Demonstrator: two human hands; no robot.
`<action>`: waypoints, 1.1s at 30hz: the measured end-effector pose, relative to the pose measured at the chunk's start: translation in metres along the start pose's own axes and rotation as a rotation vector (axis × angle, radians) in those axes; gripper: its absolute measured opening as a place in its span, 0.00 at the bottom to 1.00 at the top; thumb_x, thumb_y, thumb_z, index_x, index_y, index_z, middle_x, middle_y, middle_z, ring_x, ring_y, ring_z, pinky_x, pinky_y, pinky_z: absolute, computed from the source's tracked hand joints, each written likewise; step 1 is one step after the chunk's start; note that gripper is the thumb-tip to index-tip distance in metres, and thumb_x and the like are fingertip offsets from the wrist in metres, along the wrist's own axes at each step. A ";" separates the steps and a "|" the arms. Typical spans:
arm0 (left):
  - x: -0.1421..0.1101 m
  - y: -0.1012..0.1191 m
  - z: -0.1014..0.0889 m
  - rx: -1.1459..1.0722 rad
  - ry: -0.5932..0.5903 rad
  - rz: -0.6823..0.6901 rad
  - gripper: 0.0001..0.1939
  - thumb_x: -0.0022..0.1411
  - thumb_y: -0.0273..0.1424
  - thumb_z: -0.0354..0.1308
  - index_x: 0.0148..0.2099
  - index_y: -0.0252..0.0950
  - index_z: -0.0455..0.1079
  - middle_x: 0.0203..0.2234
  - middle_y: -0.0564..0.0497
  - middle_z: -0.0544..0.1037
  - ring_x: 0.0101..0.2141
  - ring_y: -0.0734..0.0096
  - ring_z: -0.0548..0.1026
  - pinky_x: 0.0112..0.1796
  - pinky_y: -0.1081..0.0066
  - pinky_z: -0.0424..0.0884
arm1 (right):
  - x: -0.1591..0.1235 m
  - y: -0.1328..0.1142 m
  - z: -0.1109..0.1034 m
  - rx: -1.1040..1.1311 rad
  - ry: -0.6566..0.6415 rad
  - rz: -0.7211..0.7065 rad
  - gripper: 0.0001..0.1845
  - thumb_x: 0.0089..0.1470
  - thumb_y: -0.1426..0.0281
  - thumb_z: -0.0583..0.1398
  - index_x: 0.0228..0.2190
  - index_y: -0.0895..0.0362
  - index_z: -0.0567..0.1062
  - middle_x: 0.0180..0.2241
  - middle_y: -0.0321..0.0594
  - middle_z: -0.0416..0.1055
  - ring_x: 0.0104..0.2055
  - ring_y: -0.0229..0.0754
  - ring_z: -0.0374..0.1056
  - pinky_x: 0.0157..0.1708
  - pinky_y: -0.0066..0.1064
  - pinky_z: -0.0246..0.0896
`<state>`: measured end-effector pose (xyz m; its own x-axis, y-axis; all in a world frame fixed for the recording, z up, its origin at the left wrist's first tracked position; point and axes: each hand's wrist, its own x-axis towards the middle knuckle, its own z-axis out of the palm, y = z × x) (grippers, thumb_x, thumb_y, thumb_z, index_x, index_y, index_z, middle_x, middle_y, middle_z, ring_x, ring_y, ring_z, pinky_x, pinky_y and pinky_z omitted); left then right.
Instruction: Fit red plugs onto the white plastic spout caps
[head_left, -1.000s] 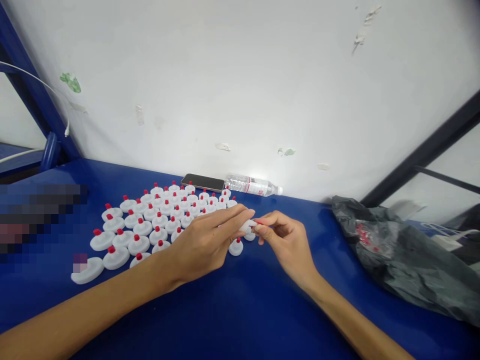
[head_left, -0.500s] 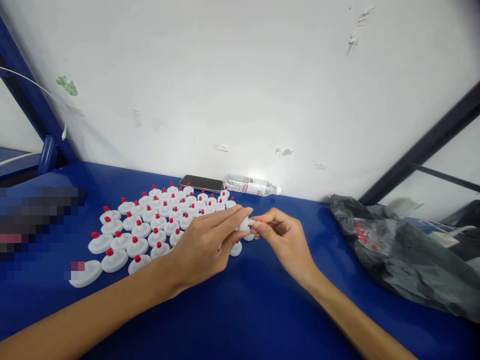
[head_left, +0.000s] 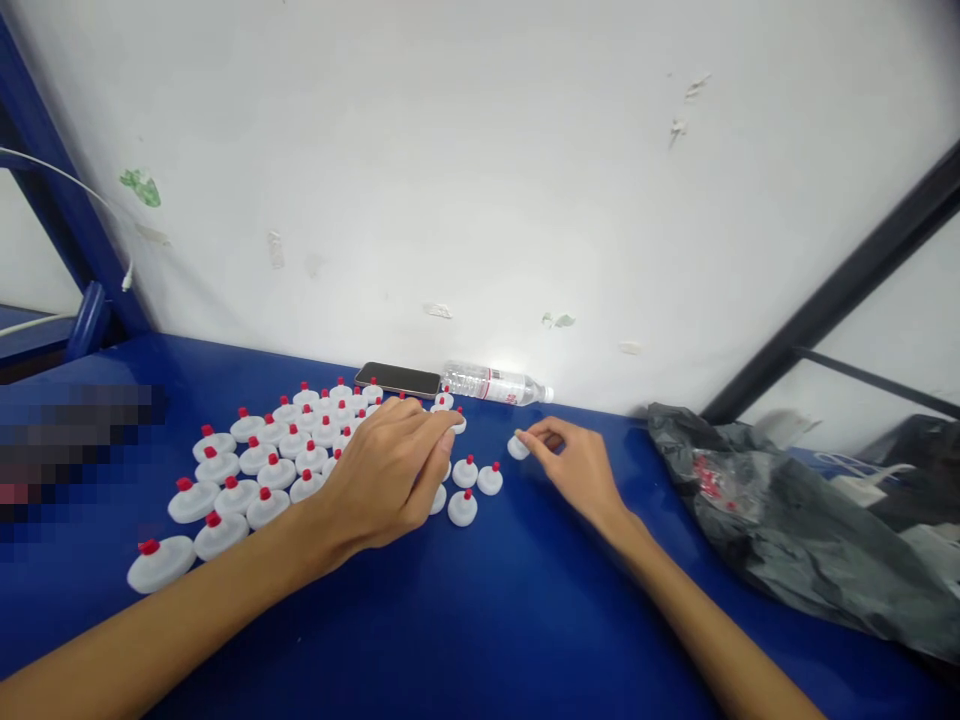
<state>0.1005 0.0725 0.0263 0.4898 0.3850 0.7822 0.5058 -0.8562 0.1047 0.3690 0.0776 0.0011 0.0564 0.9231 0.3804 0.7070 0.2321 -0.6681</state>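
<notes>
Many small white round caps with pointed red tips stand on the blue table (head_left: 555, 620), mostly left of centre. My left hand (head_left: 394, 460) reaches over the group, hiding some of them, with thumb and fingers closed at the side of one white cap (head_left: 458, 425) at its right edge. Farther right, my right hand (head_left: 574, 465) pinches the top of another white cap (head_left: 517, 447), low over the table or resting on it; its tip is hidden by the fingers. Between the hands stand a few red-tipped caps, such as this one (head_left: 463, 508).
By the wall lie a dark phone (head_left: 397, 380) and a clear water bottle (head_left: 495, 384). A dark plastic bag (head_left: 795, 560) spreads along the right side, with a clear bag of red pieces (head_left: 724, 485) on it. A blue metal post (head_left: 60, 190) rises at the left.
My hands, together at one white piece before, have moved apart. My right hand has lowered a cap toward the table, while my left hand has gone left to the group.
</notes>
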 end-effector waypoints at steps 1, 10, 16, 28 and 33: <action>0.000 0.000 -0.001 0.007 0.005 0.008 0.14 0.70 0.24 0.47 0.50 0.28 0.72 0.29 0.47 0.76 0.31 0.63 0.69 0.35 0.59 0.66 | 0.001 0.003 0.003 0.027 -0.043 0.014 0.16 0.57 0.54 0.65 0.29 0.54 0.81 0.29 0.40 0.80 0.30 0.46 0.72 0.35 0.37 0.64; 0.017 -0.019 -0.033 0.240 0.116 0.052 0.14 0.68 0.27 0.47 0.43 0.32 0.75 0.23 0.49 0.76 0.26 0.65 0.69 0.27 0.66 0.62 | 0.005 0.006 0.011 0.504 -0.267 0.113 0.26 0.65 0.48 0.54 0.46 0.54 0.79 0.42 0.47 0.80 0.39 0.45 0.76 0.29 0.30 0.69; 0.021 -0.086 -0.093 0.457 0.206 -0.447 0.18 0.69 0.34 0.44 0.40 0.38 0.76 0.19 0.54 0.72 0.22 0.68 0.69 0.32 0.66 0.60 | 0.004 0.012 0.019 0.470 -0.232 0.092 0.27 0.64 0.47 0.54 0.40 0.56 0.80 0.36 0.44 0.78 0.33 0.41 0.73 0.24 0.27 0.63; -0.045 -0.207 -0.089 -0.253 0.163 -1.081 0.15 0.53 0.43 0.54 0.28 0.39 0.75 0.26 0.43 0.82 0.32 0.51 0.80 0.30 0.63 0.74 | 0.004 0.017 0.021 0.420 -0.192 0.054 0.30 0.66 0.46 0.50 0.42 0.56 0.79 0.42 0.46 0.79 0.42 0.46 0.74 0.40 0.36 0.68; -0.060 -0.218 -0.075 -0.607 0.183 -1.201 0.15 0.50 0.42 0.56 0.31 0.37 0.78 0.32 0.39 0.85 0.42 0.44 0.82 0.38 0.55 0.81 | 0.002 0.014 0.022 0.405 -0.207 0.042 0.30 0.66 0.46 0.50 0.41 0.55 0.80 0.41 0.45 0.79 0.42 0.47 0.75 0.42 0.38 0.67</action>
<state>-0.0923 0.2098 0.0027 -0.1526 0.9848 0.0826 0.1378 -0.0616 0.9885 0.3635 0.0897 -0.0218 -0.0923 0.9665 0.2394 0.3717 0.2565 -0.8922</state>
